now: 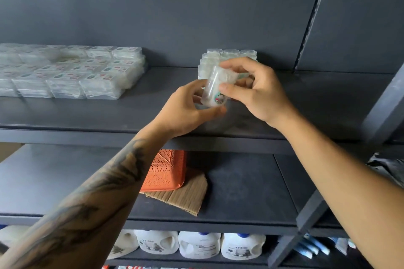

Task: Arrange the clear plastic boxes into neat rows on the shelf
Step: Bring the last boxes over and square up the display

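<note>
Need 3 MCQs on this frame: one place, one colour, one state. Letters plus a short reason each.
1. Where is the basket?
A. top shelf
B. shelf below the clear boxes
C. floor

2. What colour is the basket?
A. orange
B. green
C. black

3. What is the state of the held clear container?
A. standing alone on the shelf
B. gripped by both hands
C. lying in the basket

Key:
1 B, it sits on cardboard one level under the top shelf.
2 A, its perforated walls are orange.
3 B, left hand and right hand both curl fingers round it.
</note>
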Available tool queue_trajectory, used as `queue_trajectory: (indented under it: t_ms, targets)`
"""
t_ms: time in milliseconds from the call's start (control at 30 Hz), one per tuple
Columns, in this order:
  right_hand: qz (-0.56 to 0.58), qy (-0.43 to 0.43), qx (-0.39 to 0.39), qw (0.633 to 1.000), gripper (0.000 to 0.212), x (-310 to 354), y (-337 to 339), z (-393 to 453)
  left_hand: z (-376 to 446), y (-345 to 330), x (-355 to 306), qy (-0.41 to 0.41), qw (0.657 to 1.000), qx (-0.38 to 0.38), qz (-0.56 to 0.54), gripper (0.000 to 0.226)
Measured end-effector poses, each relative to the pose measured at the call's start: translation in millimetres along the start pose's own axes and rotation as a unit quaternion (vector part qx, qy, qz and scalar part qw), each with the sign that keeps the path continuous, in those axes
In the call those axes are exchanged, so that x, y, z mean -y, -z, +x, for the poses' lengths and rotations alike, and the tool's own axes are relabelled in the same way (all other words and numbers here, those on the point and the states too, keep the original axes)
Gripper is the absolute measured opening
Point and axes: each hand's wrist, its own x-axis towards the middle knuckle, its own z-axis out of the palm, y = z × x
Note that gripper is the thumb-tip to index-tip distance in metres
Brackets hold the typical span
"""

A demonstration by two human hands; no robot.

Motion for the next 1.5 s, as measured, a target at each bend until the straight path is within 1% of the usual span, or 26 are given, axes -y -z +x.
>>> queue_trajectory:
  t_ms: [33,100,167,233,300,433,500,600,733,833,900,967,1133,1300,1500]
  targets:
    - [-0.007,-0.003,-0.011,1.000,0.032,2.0,-1.6,1.9,-0.1,-0.5,1.5,0.004,1.000,-0.018,-0.002,0.048]
    - [-0.016,-0.010,-0.027,0.999,0.027,5.3,-4.6,5.3,-0.1,-0.6,4.3,0.015,0.999,-0.044,-0.016,0.049]
    - [-0.021,-0.011,-0.022,0.999,0.021,8.5,-6.1,6.8,-1.2,1.0,5.1,0.018,0.998,-0.045,-0.033,0.044]
    - [-0.021,-0.013,-0.004,1.000,0.019,10.1,-5.4,6.8,-3.8,2.9,3.4,0.014,0.998,-0.033,-0.048,0.038]
    - [-0.021,-0.016,0.011,1.000,0.024,9.7,-4.6,6.0,-5.8,4.9,2.1,0.012,0.998,-0.019,-0.059,0.033]
    - [-0.052,0.010,0.037,0.998,0.040,7.0,-7.5,-0.2,-7.4,6.4,1.3,-0.002,0.998,0.008,-0.059,0.027]
    - [-0.071,0.015,0.031,0.997,0.044,6.7,-7.8,-4.4,-7.2,4.1,1.8,-0.004,1.000,0.021,-0.007,0.032]
    - [-0.111,0.017,0.017,0.994,0.048,1.6,-4.0,-8.8,-7.7,-1.5,3.4,0.008,0.990,0.035,0.137,0.046]
    - [-0.155,0.026,-0.008,0.987,0.049,-4.0,7.2,-15.2,-10.6,-7.1,1.9,-0.004,0.951,0.046,0.307,0.064]
    - [-0.170,0.021,-0.051,0.984,0.048,-8.2,20.4,-16.3,-12.0,-11.6,-0.7,0.048,0.918,0.043,0.391,0.079]
    - [-0.187,0.005,-0.081,0.979,0.048,-13.7,29.5,-15.5,-12.8,-14.3,-2.2,0.069,0.910,0.043,0.407,0.080]
    - [-0.207,-0.014,-0.103,0.973,0.048,-21.0,37.4,-14.4,-13.1,-15.2,-3.6,0.076,0.910,0.044,0.405,0.077]
    - [-0.245,-0.052,-0.131,0.959,0.048,-38.6,48.1,-6.2,-13.8,-17.9,-3.9,0.076,0.908,0.040,0.409,0.078]
    - [-0.262,-0.065,-0.134,0.954,0.049,-51.5,45.9,6.0,-14.7,-19.9,-3.2,0.073,0.909,0.030,0.410,0.075]
    - [-0.292,-0.068,-0.083,0.950,0.060,-62.5,42.8,12.7,-14.5,-20.5,-2.2,0.072,0.906,0.025,0.417,0.076]
